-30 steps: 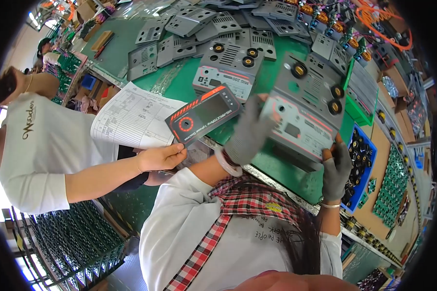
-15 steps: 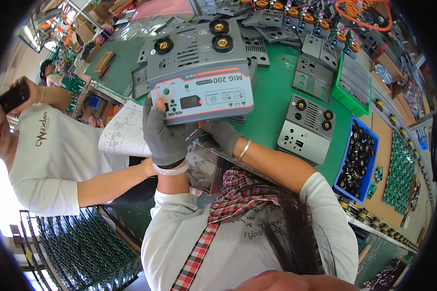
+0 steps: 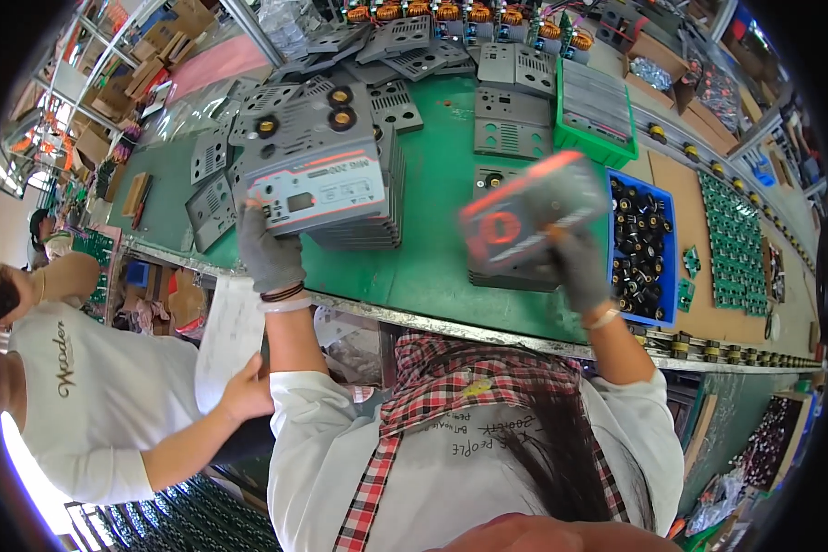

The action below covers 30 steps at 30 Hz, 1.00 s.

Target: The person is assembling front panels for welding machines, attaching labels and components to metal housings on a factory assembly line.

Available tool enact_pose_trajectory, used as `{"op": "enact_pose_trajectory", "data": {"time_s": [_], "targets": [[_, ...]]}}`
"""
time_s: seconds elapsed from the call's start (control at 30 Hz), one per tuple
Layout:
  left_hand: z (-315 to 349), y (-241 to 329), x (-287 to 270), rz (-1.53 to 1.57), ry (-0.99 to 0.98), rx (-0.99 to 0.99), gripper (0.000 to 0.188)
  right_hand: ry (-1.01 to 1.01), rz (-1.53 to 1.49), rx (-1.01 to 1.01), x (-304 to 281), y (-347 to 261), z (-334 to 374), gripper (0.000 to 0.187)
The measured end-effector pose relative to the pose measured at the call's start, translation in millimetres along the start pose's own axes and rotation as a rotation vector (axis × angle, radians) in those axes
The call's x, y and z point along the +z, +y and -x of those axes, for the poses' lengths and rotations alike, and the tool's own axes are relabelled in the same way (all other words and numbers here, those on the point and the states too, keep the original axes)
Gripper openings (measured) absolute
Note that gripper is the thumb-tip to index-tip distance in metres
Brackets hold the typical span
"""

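Observation:
My left hand [image 3: 271, 253], in a grey glove, grips the near left corner of a bent grey metal panel [image 3: 317, 189]. That panel carries black round sockets and a light label with red lines, and it sits on or just above a stack of similar panels [image 3: 368, 230]. In my right hand [image 3: 582, 270], also gloved, is a flat dark label sheet [image 3: 534, 210] with red markings, smeared by motion. It is above another socketed panel [image 3: 490, 181], covering most of it.
A green bin [image 3: 598, 147] of flat sheets and a blue bin [image 3: 667, 267] of black sockets stand at right, beside green circuit boards [image 3: 736, 239]. Loose metal panels [image 3: 386, 46] lie piled at the back. A co-worker [image 3: 110, 396] stands at left, one hand near a paper sheet [image 3: 230, 331].
The labelled panel has gone down and left onto or near the stack, still in my left hand. My right hand has swung right, bringing the dark label sheet out from below the panel.

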<state>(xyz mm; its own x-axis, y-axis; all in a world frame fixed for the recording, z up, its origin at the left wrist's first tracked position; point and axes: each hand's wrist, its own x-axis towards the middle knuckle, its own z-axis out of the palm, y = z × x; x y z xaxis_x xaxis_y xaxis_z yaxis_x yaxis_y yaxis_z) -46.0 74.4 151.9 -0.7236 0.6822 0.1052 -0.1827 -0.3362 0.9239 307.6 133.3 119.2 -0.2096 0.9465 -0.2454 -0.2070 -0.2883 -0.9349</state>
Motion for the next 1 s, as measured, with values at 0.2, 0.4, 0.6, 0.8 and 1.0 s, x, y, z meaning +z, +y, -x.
{"op": "enact_pose_trajectory", "data": {"time_s": [0.2,0.4,0.6,0.8,1.0], "targets": [[-27.9,-51.6,0.0,-0.051,-0.002,-0.067,0.019,0.368,-0.455,-0.138,-171.4,16.1,-2.3,0.017],[-41.4,-61.8,-11.9,-0.168,-0.049,0.009,0.021,0.324,-0.597,0.151,-208.6,78.6,-13.4,0.034],[-41.9,-62.3,-16.5,-0.877,0.125,0.203,0.023,0.153,-0.27,-0.044,-132.1,37.7,-18.0,0.032],[-45.0,-88.1,-32.1,-1.323,0.244,0.537,0.032,0.209,0.178,-0.336,-80.9,4.5,-33.3,0.025],[-54.0,-76.8,-25.2,-1.264,0.057,0.087,0.035,0.203,0.626,-0.543,-102.7,-14.0,-99.7,0.026]]}}
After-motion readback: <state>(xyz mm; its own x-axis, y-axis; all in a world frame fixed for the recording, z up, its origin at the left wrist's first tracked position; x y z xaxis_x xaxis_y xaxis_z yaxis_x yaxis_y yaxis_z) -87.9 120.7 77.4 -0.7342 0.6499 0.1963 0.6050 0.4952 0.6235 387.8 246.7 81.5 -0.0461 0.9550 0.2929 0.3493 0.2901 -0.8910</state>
